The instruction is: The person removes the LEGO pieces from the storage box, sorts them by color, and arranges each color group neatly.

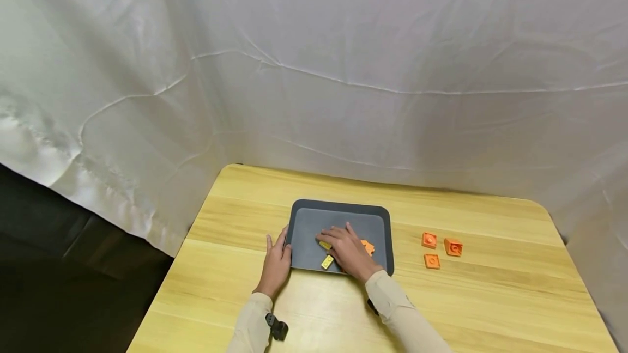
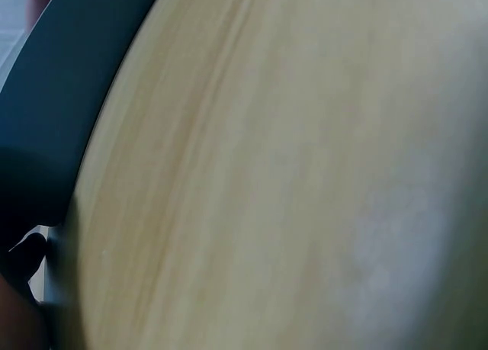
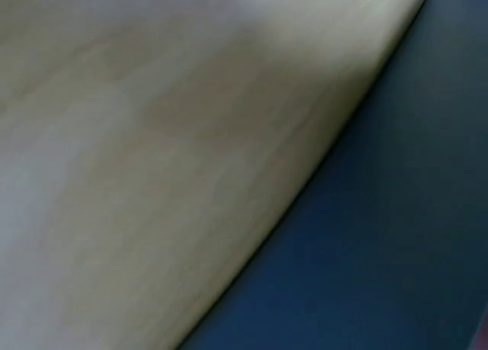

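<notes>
A dark grey tray point(image 1: 306, 222) lies on the wooden table. My left hand point(image 1: 276, 267) holds its left rim near the front corner, with part of the fingers hidden at the edge. In the left wrist view, a shadowed finger point(image 2: 29, 255) meets the rim. Over the tray reaches my right hand point(image 1: 349, 249), its fingertips at a yellow toy brick point(image 1: 325, 245), which appears pinched between fingers and thumb. A second yellow brick point(image 1: 327, 262) lies just in front. Orange bricks point(image 1: 368, 247) show partly from behind the right hand, inside the tray.
Right of the tray, three orange bricks rest on the table point(image 1: 490, 298): one at the back point(image 1: 429, 240), one in front point(image 1: 432, 261), one farther right point(image 1: 453, 247). Pale curtains point(image 1: 343, 113) hang behind the table and along its left side.
</notes>
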`<state>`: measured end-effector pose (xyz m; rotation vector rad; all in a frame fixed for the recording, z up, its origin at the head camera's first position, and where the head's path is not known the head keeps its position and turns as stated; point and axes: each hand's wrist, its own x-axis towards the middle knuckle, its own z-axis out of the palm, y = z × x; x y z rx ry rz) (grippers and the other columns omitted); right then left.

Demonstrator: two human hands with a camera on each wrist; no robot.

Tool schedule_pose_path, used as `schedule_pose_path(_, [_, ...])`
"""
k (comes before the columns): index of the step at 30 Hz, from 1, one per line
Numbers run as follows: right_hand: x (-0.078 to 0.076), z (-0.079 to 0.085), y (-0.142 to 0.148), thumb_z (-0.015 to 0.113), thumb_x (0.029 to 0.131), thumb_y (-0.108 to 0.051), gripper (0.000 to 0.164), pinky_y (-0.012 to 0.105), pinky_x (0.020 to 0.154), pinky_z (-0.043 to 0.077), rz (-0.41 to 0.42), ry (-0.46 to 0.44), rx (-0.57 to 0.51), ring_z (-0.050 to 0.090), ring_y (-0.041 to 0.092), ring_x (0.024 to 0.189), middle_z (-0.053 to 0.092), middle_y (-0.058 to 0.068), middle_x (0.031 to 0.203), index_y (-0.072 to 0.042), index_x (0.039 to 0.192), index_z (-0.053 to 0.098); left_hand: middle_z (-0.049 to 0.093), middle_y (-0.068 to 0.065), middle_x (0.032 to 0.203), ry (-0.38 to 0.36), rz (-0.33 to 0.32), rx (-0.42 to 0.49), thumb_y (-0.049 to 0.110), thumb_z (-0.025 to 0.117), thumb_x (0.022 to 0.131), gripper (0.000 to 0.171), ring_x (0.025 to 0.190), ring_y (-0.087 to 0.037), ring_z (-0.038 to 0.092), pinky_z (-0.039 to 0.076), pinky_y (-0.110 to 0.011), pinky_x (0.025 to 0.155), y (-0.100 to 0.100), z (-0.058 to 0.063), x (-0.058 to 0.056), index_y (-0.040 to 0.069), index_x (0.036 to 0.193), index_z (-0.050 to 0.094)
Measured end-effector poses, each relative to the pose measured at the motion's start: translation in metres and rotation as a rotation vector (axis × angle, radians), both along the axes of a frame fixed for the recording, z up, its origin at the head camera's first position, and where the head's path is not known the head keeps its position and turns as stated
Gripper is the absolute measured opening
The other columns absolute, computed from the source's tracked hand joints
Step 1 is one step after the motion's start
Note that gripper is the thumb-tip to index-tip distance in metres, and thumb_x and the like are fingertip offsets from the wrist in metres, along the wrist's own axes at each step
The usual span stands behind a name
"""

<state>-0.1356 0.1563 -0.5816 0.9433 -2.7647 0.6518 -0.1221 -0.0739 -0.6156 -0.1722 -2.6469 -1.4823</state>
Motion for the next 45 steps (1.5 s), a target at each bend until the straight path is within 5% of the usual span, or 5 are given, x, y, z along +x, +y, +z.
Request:
schedule_pose_path(14, [0.003,0.001,-0.003,0.08,0.09,-0.009,0.034,0.071,0.117,0.029,-0.013,-0.001,-0.007,0.063,0.034,0.124,0.074,0.008,0.121,-0.01,0.124,0.076,0.052,-0.021,0.152,-0.014,-0.003,-0.001,-0.001,0.048,0.104,0.052,0.142,-0.04,0.046,0.001,-0.056,0.129,0.0,0.001,0.002,-0.001,0.157,0.043])
schedule_pose_path(25, [0.006,0.005,0.004,0.084,0.087,-0.011,0.033,0.068,0.113,0.039,-0.067,0.089,-0.064,0.069,0.031,0.109,0.074,0.01,0.115,-0.007,0.119,0.076,0.05,-0.021,0.153,-0.026,-0.007,0.014,0.001,0.049,0.105,0.053,0.148,-0.044,0.035,0.002,-0.059,0.128,0.0,0.002,0.001,0.001,0.157,0.043])
schedule_pose_path(33, [0.009,0.014,0.018,0.088,0.082,-0.004,0.038,0.044,0.088,0.062,-0.1,0.115,-0.175,0.07,0.027,0.099,0.072,0.01,0.109,-0.001,0.118,0.075,0.047,-0.019,0.156,-0.087,0.002,0.024,0.004,0.048,0.106,0.053,0.154,-0.05,0.006,0.005,-0.066,0.125,-0.002,0.003,0.002,0.004,0.159,0.042])
schedule_pose_path(45, [0.012,0.027,0.05,0.088,0.083,-0.006,0.041,0.04,0.08,0.064,-0.234,0.147,-0.183,0.071,0.028,0.099,0.07,0.013,0.115,-0.001,0.121,0.073,0.045,-0.019,0.158,-0.081,-0.004,0.016,0.004,0.047,0.107,0.052,0.154,-0.05,0.007,0.003,-0.066,0.125,-0.011,-0.001,-0.002,0.005,0.159,0.041])
